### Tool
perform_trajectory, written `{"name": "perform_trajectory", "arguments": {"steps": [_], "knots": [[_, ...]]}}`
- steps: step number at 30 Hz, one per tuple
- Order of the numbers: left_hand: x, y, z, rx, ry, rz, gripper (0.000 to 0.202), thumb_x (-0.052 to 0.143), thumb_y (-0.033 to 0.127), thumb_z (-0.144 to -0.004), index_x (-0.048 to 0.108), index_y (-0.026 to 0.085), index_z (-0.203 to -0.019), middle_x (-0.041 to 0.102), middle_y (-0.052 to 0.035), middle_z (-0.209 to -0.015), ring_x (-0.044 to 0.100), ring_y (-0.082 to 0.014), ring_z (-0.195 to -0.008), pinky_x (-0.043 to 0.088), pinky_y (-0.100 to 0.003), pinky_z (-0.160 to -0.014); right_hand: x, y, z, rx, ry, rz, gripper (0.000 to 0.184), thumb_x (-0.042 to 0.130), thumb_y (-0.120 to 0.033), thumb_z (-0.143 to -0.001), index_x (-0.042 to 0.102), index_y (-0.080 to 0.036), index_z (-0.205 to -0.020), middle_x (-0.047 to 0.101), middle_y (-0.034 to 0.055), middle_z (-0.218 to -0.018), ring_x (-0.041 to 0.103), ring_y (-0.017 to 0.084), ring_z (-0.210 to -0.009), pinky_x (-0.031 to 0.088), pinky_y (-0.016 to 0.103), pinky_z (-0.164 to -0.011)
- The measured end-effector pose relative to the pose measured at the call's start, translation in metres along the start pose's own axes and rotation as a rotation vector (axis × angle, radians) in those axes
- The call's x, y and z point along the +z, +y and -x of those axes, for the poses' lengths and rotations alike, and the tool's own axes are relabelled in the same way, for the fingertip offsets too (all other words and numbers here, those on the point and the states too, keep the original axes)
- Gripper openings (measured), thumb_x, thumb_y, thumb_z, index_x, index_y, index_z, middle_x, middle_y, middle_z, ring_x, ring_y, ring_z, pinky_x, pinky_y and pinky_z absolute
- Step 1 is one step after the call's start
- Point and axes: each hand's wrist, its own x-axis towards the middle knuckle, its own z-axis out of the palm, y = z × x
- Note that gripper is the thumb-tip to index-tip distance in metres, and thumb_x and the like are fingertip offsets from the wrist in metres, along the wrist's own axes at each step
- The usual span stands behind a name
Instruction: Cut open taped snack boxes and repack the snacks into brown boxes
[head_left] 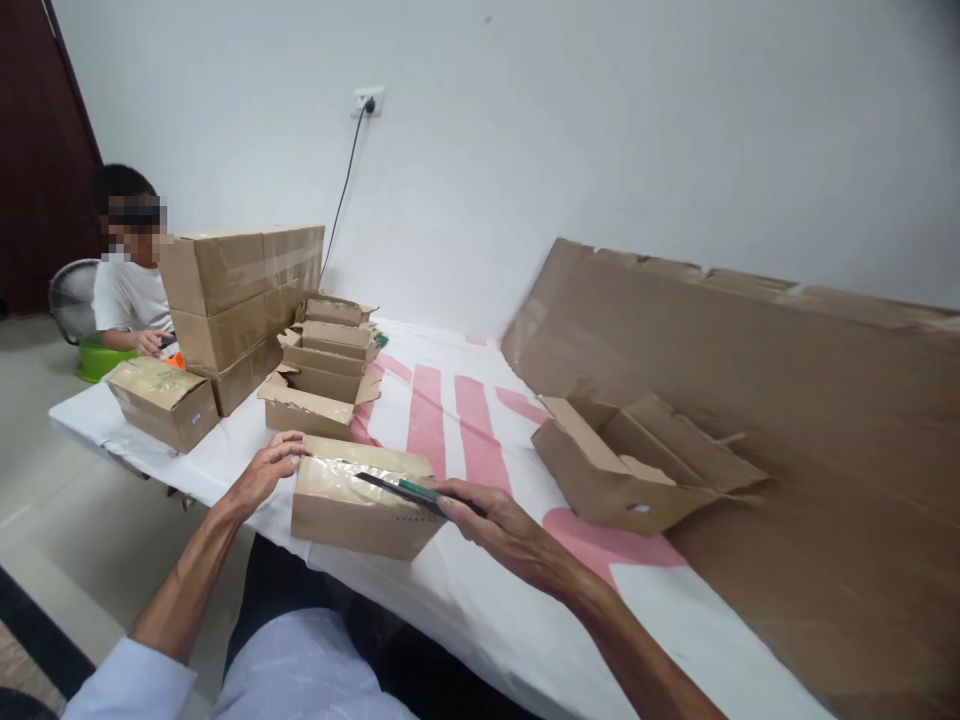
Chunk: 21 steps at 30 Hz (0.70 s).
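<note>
Nearest the person, a small closed box (352, 510) lay at the front edge of the white, pink-striped table (480, 610). Its top was sealed with clear tape, so its contents could not be seen. The left hand (266, 468) rested on the box's left top corner, fingers together and lightly curled over the edge. The right hand (499, 525) pinched the green handle of a knife (397, 488), whose dark blade lay flat across the taped lid, pointing left.

Just to the right, apart from that hand, an open box (615, 480) sat with its flaps splayed; what showed of its inside looked empty. Behind it, a large cardboard sheet (787, 400) leaned against the wall and covered the table's right side.

Farther back on the left stood a pile of open boxes (322, 375), flaps up, their insides hidden. Left of those sat one sealed box (161, 400) and a stack of taped cartons (232, 300). The stack partly hid another person (131, 290) seated at the table's far corner. A wall socket (369, 100) held a plugged cable.
</note>
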Motion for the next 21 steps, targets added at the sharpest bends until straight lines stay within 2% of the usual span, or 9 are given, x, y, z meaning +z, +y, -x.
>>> {"name": "perform_trajectory", "arguments": {"steps": [4, 10, 14, 18, 21], "knots": [[-0.003, -0.006, -0.005, 0.069, -0.039, -0.028, 0.027, 0.074, 0.042, -0.083, 0.077, 0.020, -0.099, 0.052, -0.0130, -0.146, 0.046, -0.0346, -0.144, 0.034, -0.047, -0.122, -0.003, -0.008, -0.009, -0.049, -0.004, -0.011, 0.038, 0.049, -0.053, -0.099, 0.072, -0.022, -0.101, 0.071, 0.0046, -0.090, 0.061, 0.021, -0.079, 0.048, 0.033, -0.072], [-0.003, -0.010, -0.005, 0.040, -0.105, 0.027, 0.032, 0.075, 0.040, -0.080, 0.076, 0.024, -0.108, 0.042, -0.0094, -0.165, 0.031, -0.0350, -0.157, 0.027, -0.047, -0.126, -0.010, -0.029, -0.034, -0.133, -0.012, 0.026, 0.036, 0.051, -0.051, -0.099, 0.073, -0.023, -0.099, 0.073, 0.0038, -0.092, 0.063, 0.020, -0.082, 0.048, 0.033, -0.074], [0.001, -0.007, -0.005, 0.049, -0.091, -0.009, 0.034, 0.076, 0.038, -0.078, 0.076, 0.023, -0.108, 0.046, -0.0121, -0.161, 0.036, -0.0348, -0.154, 0.028, -0.045, -0.125, -0.012, -0.037, -0.050, -0.187, -0.022, 0.052, 0.036, 0.051, -0.049, -0.100, 0.073, -0.021, -0.097, 0.075, 0.0044, -0.093, 0.064, 0.021, -0.084, 0.048, 0.033, -0.075], [0.003, -0.009, -0.008, 0.054, -0.079, -0.053, 0.031, 0.078, 0.029, -0.073, 0.076, 0.021, -0.103, 0.050, -0.0129, -0.155, 0.044, -0.0338, -0.149, 0.032, -0.045, -0.123, -0.011, -0.044, -0.061, -0.216, -0.061, 0.095, 0.037, 0.050, -0.047, -0.101, 0.075, -0.020, -0.098, 0.077, 0.0061, -0.095, 0.066, 0.021, -0.084, 0.048, 0.034, -0.075], [0.004, -0.012, -0.009, 0.078, -0.091, -0.040, 0.034, 0.080, 0.028, -0.072, 0.077, 0.021, -0.105, 0.053, -0.0124, -0.151, 0.049, -0.0330, -0.143, 0.038, -0.045, -0.119, -0.011, -0.049, -0.066, -0.232, -0.074, 0.108, 0.038, 0.050, -0.047, -0.101, 0.076, -0.019, -0.098, 0.077, 0.0060, -0.092, 0.066, 0.021, -0.081, 0.049, 0.033, -0.074]]}}
